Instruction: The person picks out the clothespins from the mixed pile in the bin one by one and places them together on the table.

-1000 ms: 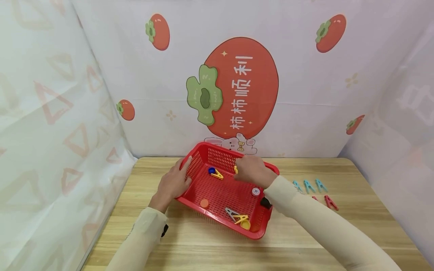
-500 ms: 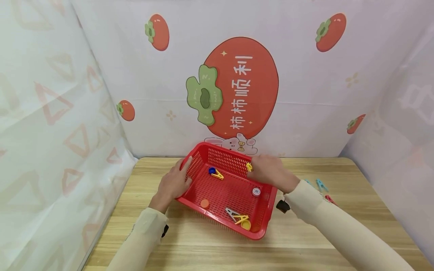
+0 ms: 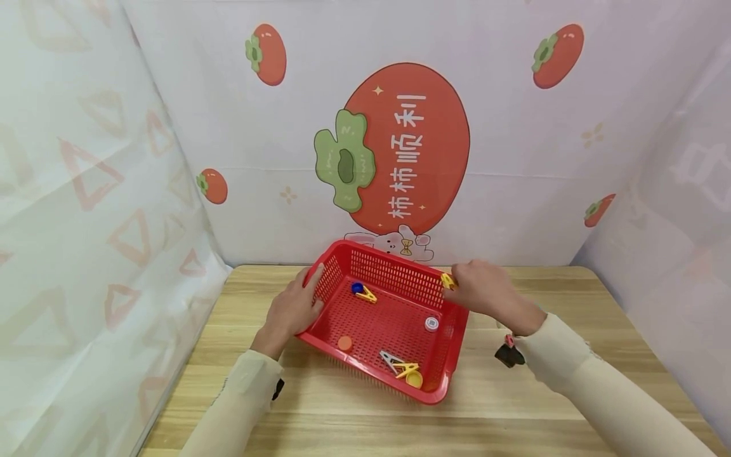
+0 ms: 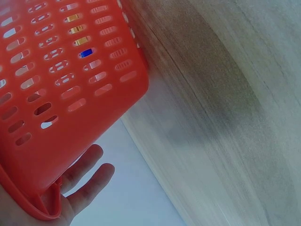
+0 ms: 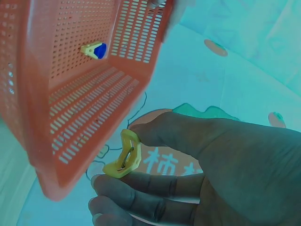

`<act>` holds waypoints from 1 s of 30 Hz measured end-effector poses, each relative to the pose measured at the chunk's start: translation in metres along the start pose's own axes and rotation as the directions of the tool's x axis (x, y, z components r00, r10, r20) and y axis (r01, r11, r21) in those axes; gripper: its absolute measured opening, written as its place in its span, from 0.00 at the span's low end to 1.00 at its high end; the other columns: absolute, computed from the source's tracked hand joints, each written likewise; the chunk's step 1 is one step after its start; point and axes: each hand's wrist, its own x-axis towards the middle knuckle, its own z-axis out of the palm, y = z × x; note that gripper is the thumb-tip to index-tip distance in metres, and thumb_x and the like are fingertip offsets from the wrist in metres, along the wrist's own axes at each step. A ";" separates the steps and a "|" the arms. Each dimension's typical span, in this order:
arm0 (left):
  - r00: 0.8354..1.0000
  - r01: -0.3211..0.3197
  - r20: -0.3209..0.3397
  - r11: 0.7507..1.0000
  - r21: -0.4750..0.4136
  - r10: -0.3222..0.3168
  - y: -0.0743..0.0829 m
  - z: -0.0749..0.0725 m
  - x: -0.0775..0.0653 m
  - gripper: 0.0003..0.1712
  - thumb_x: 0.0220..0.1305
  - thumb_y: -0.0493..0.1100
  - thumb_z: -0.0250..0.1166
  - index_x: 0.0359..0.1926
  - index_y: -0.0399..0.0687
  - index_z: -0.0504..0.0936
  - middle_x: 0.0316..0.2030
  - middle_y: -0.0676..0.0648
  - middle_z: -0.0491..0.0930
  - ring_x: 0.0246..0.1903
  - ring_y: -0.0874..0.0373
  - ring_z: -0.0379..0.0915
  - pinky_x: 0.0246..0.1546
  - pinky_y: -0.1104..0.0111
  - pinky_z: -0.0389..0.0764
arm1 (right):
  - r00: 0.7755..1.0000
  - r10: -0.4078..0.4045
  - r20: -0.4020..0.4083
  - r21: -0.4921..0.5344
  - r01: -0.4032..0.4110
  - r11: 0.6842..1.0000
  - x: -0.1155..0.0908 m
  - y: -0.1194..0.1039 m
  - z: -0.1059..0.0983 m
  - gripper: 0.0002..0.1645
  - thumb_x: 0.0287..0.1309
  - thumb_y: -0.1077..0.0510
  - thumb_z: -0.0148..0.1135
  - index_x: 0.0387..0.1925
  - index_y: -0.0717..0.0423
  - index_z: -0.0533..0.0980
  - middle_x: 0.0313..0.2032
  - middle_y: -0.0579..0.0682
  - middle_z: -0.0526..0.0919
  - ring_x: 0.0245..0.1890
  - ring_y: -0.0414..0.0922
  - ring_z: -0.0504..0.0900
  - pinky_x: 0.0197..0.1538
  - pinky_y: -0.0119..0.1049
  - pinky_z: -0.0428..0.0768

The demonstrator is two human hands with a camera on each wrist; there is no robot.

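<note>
My left hand [image 3: 288,309] grips the left rim of a red plastic basket [image 3: 377,317], thumb on the inner side and fingers [image 4: 89,188] outside. Over the basket's back right corner, my right hand [image 3: 485,289] pinches a yellow clothespin [image 5: 126,155] between thumb and fingers. Inside the basket lie a blue cap [image 3: 357,287] by another yellow clothespin [image 3: 368,294], an orange cap [image 3: 344,343] and a white cap [image 3: 431,324]. At its front right are a grey clothespin [image 3: 389,360], a yellow clothespin [image 3: 404,368] and a yellow cap [image 3: 414,379].
The basket sits at an angle on a wood-grain table [image 3: 320,422], its back near a printed cloth wall [image 3: 274,222]. Cloth walls also stand on both sides. My right forearm and sleeve [image 3: 571,355] cover the table's right part.
My right hand has moved right with the yellow clothespin, from over the basket's inside to its back right corner. Its sleeve now hides the light blue clothespins on the table. My left hand stays put.
</note>
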 end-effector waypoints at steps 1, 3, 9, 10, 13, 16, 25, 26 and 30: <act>1.000 0.000 -0.001 1.000 0.001 0.000 0.000 0.000 0.000 0.51 0.75 0.47 0.64 0.90 0.61 0.48 0.84 0.35 0.57 0.66 0.38 0.74 0.59 0.40 0.85 | 1.000 0.001 -0.004 -0.002 -0.001 1.000 -0.002 0.002 0.000 0.16 0.64 0.50 0.72 0.38 0.60 0.84 0.27 0.50 0.84 0.26 0.45 0.79 0.29 0.35 0.80; 1.000 0.000 -0.001 1.000 0.003 0.000 0.000 -0.001 0.000 0.51 0.75 0.47 0.64 0.90 0.61 0.48 0.84 0.35 0.57 0.65 0.38 0.74 0.59 0.40 0.85 | 1.000 0.009 -0.008 -0.002 -0.009 1.000 -0.006 0.006 -0.001 0.15 0.63 0.51 0.73 0.38 0.60 0.84 0.28 0.50 0.83 0.27 0.45 0.78 0.29 0.35 0.80; 1.000 -0.002 0.001 1.000 0.003 0.002 0.001 0.000 0.000 0.51 0.75 0.47 0.64 0.90 0.61 0.48 0.84 0.35 0.57 0.66 0.37 0.74 0.59 0.40 0.86 | 0.999 0.013 -0.037 -0.003 -0.013 1.000 -0.019 0.017 0.000 0.16 0.61 0.51 0.75 0.39 0.61 0.84 0.29 0.51 0.83 0.27 0.45 0.76 0.27 0.34 0.79; 1.000 -0.002 0.002 1.000 0.001 0.002 0.001 0.000 0.000 0.51 0.75 0.47 0.64 0.90 0.61 0.48 0.84 0.35 0.57 0.66 0.37 0.74 0.59 0.40 0.86 | 0.999 0.014 -0.042 -0.003 -0.014 1.000 -0.021 0.018 0.000 0.16 0.61 0.51 0.75 0.38 0.61 0.83 0.28 0.51 0.82 0.26 0.45 0.76 0.26 0.34 0.78; 1.000 -0.001 0.002 1.000 0.001 0.001 0.000 0.000 0.000 0.51 0.75 0.47 0.64 0.90 0.61 0.49 0.84 0.35 0.57 0.66 0.37 0.74 0.59 0.40 0.86 | 0.998 0.018 -0.056 -0.001 -0.019 1.000 -0.027 0.024 0.001 0.17 0.63 0.49 0.74 0.38 0.61 0.83 0.24 0.49 0.80 0.23 0.44 0.75 0.25 0.33 0.75; 1.000 0.003 0.003 1.000 0.005 -0.003 -0.001 0.001 0.000 0.51 0.75 0.47 0.64 0.90 0.61 0.48 0.84 0.35 0.57 0.66 0.37 0.74 0.59 0.40 0.86 | 0.998 0.031 -0.060 0.007 -0.031 1.000 -0.034 0.030 0.002 0.19 0.65 0.47 0.73 0.38 0.61 0.83 0.22 0.47 0.79 0.22 0.43 0.74 0.24 0.33 0.73; 1.000 -0.005 0.003 1.000 0.001 0.005 0.001 0.000 -0.001 0.51 0.74 0.47 0.64 0.90 0.60 0.49 0.83 0.35 0.57 0.64 0.38 0.74 0.57 0.42 0.87 | 0.995 0.091 -0.032 0.029 -0.090 0.996 -0.057 0.052 0.013 0.21 0.62 0.50 0.75 0.41 0.66 0.83 0.27 0.51 0.83 0.22 0.44 0.74 0.25 0.35 0.76; 1.000 -0.005 0.002 1.000 0.001 0.005 0.001 0.000 -0.001 0.51 0.74 0.47 0.65 0.90 0.60 0.49 0.83 0.35 0.57 0.64 0.38 0.74 0.57 0.41 0.87 | 0.995 0.092 -0.033 0.025 -0.092 0.995 -0.060 0.055 0.016 0.20 0.62 0.50 0.75 0.41 0.66 0.83 0.27 0.51 0.83 0.22 0.44 0.74 0.24 0.35 0.76; 1.000 -0.006 -0.002 1.000 0.002 0.006 0.000 0.000 -0.001 0.51 0.75 0.47 0.64 0.90 0.60 0.49 0.83 0.35 0.57 0.64 0.38 0.74 0.58 0.41 0.87 | 0.994 0.111 -0.018 0.026 -0.111 0.993 -0.070 0.068 0.024 0.20 0.64 0.49 0.73 0.40 0.65 0.83 0.24 0.48 0.82 0.19 0.42 0.75 0.23 0.36 0.75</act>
